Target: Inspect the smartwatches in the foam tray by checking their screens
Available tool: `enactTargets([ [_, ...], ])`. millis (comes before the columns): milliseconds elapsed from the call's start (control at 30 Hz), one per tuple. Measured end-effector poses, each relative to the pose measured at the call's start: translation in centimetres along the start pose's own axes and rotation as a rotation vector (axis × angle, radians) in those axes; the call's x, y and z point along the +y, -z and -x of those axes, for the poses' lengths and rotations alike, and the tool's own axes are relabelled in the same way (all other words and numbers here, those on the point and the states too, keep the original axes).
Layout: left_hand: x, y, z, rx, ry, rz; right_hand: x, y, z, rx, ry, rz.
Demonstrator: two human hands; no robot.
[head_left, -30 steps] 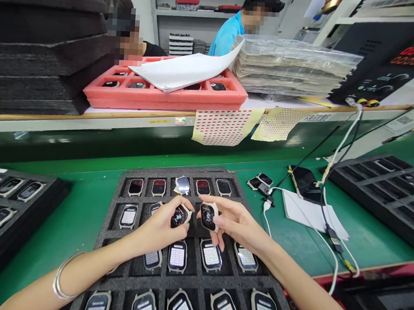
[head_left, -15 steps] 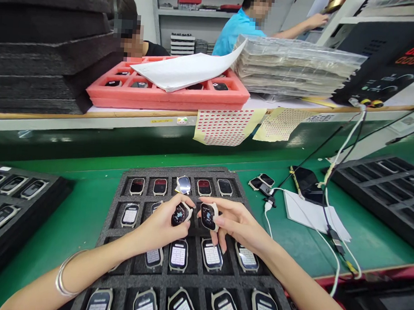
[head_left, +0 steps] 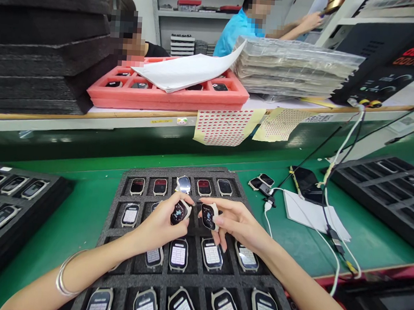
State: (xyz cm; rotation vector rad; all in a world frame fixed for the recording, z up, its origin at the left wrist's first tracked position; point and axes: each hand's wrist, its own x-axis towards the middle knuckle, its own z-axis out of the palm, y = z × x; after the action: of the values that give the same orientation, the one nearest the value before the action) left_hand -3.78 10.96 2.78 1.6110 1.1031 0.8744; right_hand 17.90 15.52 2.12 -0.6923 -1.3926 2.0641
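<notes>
- Smartwatch point(head_left: 178, 213) with a lit dark screen, held above the black foam tray point(head_left: 199, 280) in the left hand point(head_left: 160, 223); the fingers are closed on its case, thumb at the near edge, index finger at the far edge.
- Second smartwatch point(head_left: 208, 217), just right of the first and apart from it, gripped in the right hand point(head_left: 242, 224): thumb on its right side, index finger along the far edge, other fingers loosely curled below.
- Black foam tray on the green worktop point(head_left: 87, 208), its compartments holding other watches point(head_left: 178, 255); several nearer ones show white, grid-like screens, while most in the far row are dark or reddish.
- Silver bangle point(head_left: 65, 275) on the left forearm.
- White paper point(head_left: 313, 214) and a phone point(head_left: 308, 184) lie right of the tray.
- Red foam tray point(head_left: 168, 99) stands beyond, on a raised shelf.
</notes>
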Motion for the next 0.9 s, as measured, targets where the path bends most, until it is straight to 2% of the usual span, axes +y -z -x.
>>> enactTargets([
  [267,0.10,0.06,-0.10,0.037,-0.008,0.014,0.22,0.16,0.07,-0.008,-0.002,0.002],
  [667,0.14,-0.07,0.11,-0.037,-0.008,-0.053,0.00,-0.10,0.15,0.017,-0.026,-0.021],
  [900,-0.11,-0.07,0.13,0.020,0.004,-0.057,-0.13,-0.08,0.17,0.021,-0.023,-0.034],
])
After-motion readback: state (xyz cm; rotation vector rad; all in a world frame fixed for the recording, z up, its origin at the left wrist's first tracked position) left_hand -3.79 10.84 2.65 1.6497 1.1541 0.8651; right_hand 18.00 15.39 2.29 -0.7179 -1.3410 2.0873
